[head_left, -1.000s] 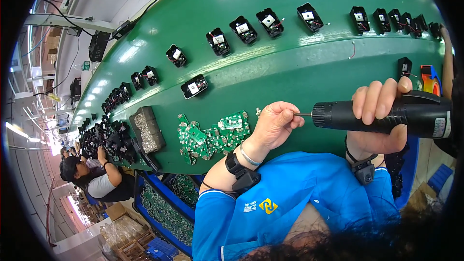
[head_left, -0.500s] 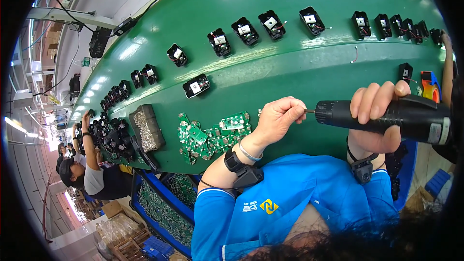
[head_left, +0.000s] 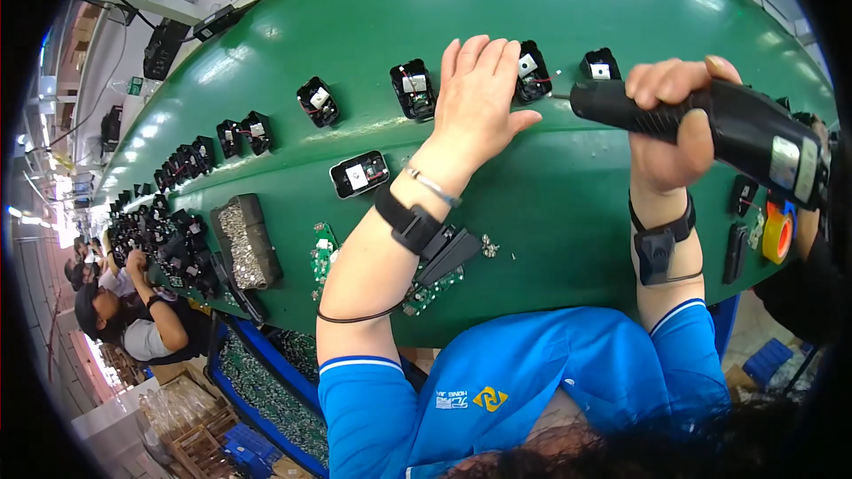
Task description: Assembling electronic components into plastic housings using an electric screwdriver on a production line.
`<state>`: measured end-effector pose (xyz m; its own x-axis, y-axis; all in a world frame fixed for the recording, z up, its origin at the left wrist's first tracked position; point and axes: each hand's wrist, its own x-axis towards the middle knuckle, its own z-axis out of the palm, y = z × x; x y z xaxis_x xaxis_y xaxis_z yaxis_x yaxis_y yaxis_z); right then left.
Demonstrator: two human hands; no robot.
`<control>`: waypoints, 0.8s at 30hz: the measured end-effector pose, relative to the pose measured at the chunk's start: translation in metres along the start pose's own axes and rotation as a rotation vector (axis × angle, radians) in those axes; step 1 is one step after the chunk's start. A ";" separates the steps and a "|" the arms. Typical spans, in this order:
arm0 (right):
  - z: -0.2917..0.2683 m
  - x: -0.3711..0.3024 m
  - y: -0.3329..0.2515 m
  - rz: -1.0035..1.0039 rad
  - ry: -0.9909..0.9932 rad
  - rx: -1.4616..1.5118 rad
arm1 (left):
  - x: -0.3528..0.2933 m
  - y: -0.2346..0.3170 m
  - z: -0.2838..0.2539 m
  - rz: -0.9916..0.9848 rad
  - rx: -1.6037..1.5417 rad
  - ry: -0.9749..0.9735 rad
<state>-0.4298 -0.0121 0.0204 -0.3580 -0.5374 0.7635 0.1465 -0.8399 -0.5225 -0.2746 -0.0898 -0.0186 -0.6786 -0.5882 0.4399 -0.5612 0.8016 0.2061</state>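
Stretched over the row of open black plastic housings is my left hand (head_left: 479, 93), fingers extended and thumb out to the side. It hides whatever lies beneath it; one housing (head_left: 413, 89) shows to its left and another housing (head_left: 532, 75) just right of its fingertips. My right hand (head_left: 667, 120) is wrapped round a black electric screwdriver (head_left: 772, 146), held level with its thin bit (head_left: 559, 96) pointing left toward my left hand. Nearer me, a lone housing (head_left: 359, 176) with a white square part lies on the green table (head_left: 550, 213).
A dark tray of small metal screws (head_left: 248, 244) stands left, beside heaped black housings (head_left: 182, 244). Green circuit boards (head_left: 324, 253) lie partly behind my left forearm. At right are a roll of tape (head_left: 778, 235) and another person's arm. A co-worker (head_left: 151, 319) sits at far left.
My left hand has left the screwdriver's tip, opened and reached away over the housings. The screwdriver has moved farther away too, still in my right hand. The view has shifted slightly.
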 end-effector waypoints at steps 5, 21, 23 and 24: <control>0.002 0.011 0.039 0.036 0.015 -0.113 | 0.015 -0.020 0.023 -0.004 0.004 -0.046; 0.003 0.009 0.075 0.100 0.008 -0.135 | 0.017 -0.035 0.031 -0.009 -0.021 -0.105; 0.003 0.009 0.076 0.099 0.008 -0.133 | 0.017 -0.035 0.031 -0.013 -0.015 -0.113; 0.003 0.009 0.076 0.095 0.010 -0.132 | 0.017 -0.035 0.031 -0.016 -0.011 -0.121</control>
<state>-0.4190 -0.0808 -0.0117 -0.3572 -0.6126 0.7051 0.0579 -0.7679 -0.6379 -0.2810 -0.1312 -0.0452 -0.7220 -0.6093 0.3278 -0.5681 0.7925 0.2218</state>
